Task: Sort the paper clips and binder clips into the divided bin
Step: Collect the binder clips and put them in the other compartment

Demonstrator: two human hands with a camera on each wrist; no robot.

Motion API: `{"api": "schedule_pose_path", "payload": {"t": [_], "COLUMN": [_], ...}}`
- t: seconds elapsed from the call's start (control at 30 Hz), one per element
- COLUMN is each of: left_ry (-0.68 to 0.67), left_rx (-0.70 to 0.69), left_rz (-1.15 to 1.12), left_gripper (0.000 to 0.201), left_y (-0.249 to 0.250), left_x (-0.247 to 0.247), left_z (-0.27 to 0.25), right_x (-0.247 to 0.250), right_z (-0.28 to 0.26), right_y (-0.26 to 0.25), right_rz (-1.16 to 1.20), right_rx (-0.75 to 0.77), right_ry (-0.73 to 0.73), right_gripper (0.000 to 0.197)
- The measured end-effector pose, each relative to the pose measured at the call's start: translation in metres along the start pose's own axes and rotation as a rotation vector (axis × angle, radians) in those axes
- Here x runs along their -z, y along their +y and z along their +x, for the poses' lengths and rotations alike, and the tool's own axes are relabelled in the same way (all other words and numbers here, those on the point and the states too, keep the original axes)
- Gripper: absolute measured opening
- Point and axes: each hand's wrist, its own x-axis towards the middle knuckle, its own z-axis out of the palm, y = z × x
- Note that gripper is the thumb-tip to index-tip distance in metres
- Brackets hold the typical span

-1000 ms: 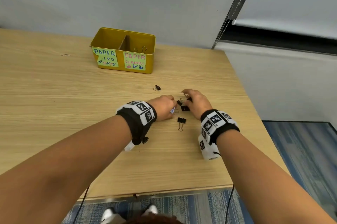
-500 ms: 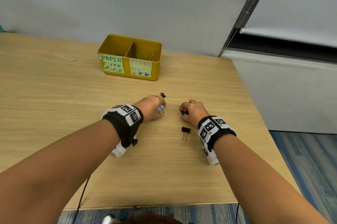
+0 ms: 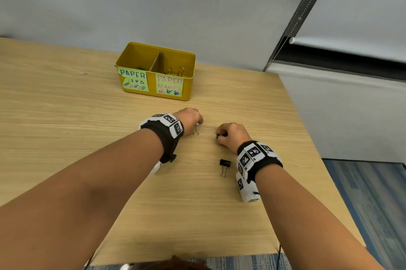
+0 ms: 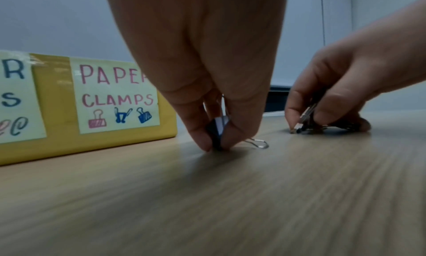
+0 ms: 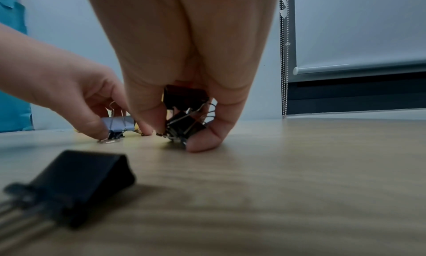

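We see the left hand [image 3: 190, 120] low over the desk [image 3: 66, 129], roughly midway between its near and far edges, its thumb and fingertips [image 4: 202, 141] pinching a blue-and-white binder clip [image 4: 218, 130] that touches the wood, one wire handle lying flat toward the right. Just beside it, toward the right edge, the right hand [image 3: 232, 135] curls its fingers round a small bunch of black binder clips [image 5: 184, 121], their wire handles crossing between thumb and fingertips, the lowest clip touching the desk. A loose black binder clip [image 3: 224, 165] lies on the wood nearer the front edge, just beside the right wrist band, handles pointing toward us. The yellow divided bin [image 3: 186, 96] stands near the far edge, well apart from both hands. Its left compartment bears a green note reading "PAPER" and holds something green that we cannot make out; its right compartment, labelled "PAPER CLAMPS", shows wire handles of clips [image 3: 175, 71] above the rim. A single paper clip [image 3: 85, 74] lies toward the far left of the desk, left of the bin.
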Motion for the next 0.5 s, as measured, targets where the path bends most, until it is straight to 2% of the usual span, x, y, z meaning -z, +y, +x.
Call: {"api": "schedule_pose_path", "payload": {"t": [0.2,0.37,0.5], "left_ry": [0.07,0.16,0.323], "left_rx": [-0.05,-0.01,0.009], "left_rz": [-0.033,-0.195,-0.246], "left_gripper": [0.018,0.017,0.019], "left_y": [-0.012,-0.045,-0.069], "left_x": [-0.004,0.007,0.046], "left_z": [-0.013,-0.038,-0.051], "right_x": [0.0,0.028,0.057], "right_z": [0.007,0.037,0.072], "right_y": [-0.011,-0.067,-0.128], "right_rz": [0.156,0.423,0.46], "right_rx": [0.022,0.146,0.256], "right_ry": [0.084,0.312,0.432], "right_gripper": [0.025,0.026,0.026]}}
